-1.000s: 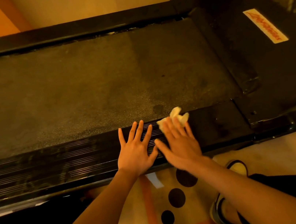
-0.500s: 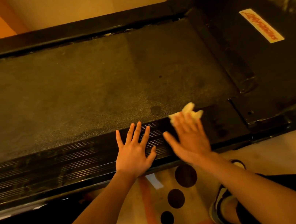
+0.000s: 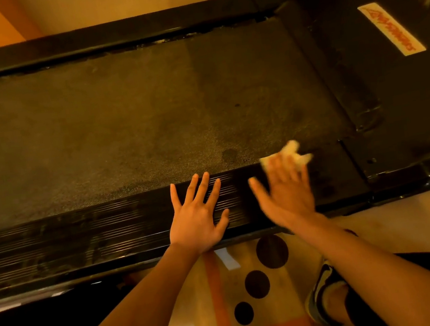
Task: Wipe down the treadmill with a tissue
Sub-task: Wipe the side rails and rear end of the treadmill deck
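The black treadmill lies across the view, its dusty belt (image 3: 124, 126) wide and its ribbed near side rail (image 3: 80, 238) running left to right. My left hand (image 3: 198, 215) rests flat on that rail with fingers spread. Just right of it, my right hand (image 3: 287, 194) presses a crumpled white tissue (image 3: 290, 153) flat against the rail near the belt's edge; the hand is blurred by motion. Most of the tissue is hidden under my fingers.
The motor cover (image 3: 391, 80) with a yellow-and-red label (image 3: 392, 29) sits at the right. A floor mat with black dots (image 3: 271, 250) lies beneath my arms. My shoe (image 3: 324, 297) stands at the lower right. A wall runs behind the treadmill.
My right hand has slid the tissue to the right along the rail, away from the left hand. The left hand has stayed in place.
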A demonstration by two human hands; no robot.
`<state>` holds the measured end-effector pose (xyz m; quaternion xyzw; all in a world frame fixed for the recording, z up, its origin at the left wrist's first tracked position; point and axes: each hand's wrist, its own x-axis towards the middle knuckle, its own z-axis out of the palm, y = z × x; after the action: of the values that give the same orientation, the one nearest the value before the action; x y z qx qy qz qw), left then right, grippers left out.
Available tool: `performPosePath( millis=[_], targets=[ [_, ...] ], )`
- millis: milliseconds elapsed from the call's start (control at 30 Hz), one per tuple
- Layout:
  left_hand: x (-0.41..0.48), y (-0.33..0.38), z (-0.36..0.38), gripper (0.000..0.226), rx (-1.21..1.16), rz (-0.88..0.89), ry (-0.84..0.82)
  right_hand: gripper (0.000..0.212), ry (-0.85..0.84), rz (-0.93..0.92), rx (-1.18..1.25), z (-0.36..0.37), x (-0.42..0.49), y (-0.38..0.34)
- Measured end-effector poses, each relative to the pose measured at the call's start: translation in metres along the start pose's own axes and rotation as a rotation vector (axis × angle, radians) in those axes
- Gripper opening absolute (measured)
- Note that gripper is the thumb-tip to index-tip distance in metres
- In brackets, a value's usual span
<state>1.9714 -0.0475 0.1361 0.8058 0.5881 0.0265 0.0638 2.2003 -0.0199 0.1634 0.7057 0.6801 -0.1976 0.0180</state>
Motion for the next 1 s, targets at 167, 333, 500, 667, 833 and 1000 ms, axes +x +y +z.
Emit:
performPosePath(
  millis=[167,333,500,667,833,1000],
  targets=[
    [-0.001,0.000,-0.001,0.075,-0.014,0.001,-0.006,0.091,-0.081,-0.272,-0.086,0.009,-0.005,-0.022],
    [-0.001,0.001,0.000,0.073,-0.014,0.010,0.022,0.097,0.029,0.030,-0.125,-0.027,0.014,0.089],
    [-0.002,0.000,0.000,0.072,-0.027,0.011,0.025,0.103,0.005,0.134,0.008,-0.028,0.008,0.070],
    [-0.001,0.001,-0.002,0.074,-0.026,0.004,0.014,0.098,-0.033,-0.252,-0.081,0.006,-0.047,0.025],
    [-0.001,0.000,-0.002,0.074,-0.032,0.007,0.015,0.106,0.003,-0.044,-0.144,-0.027,0.010,0.086],
    [-0.001,-0.001,-0.002,0.074,-0.024,0.008,0.007,0.124,0.000,0.114,-0.050,-0.036,0.023,0.091]
  ],
)
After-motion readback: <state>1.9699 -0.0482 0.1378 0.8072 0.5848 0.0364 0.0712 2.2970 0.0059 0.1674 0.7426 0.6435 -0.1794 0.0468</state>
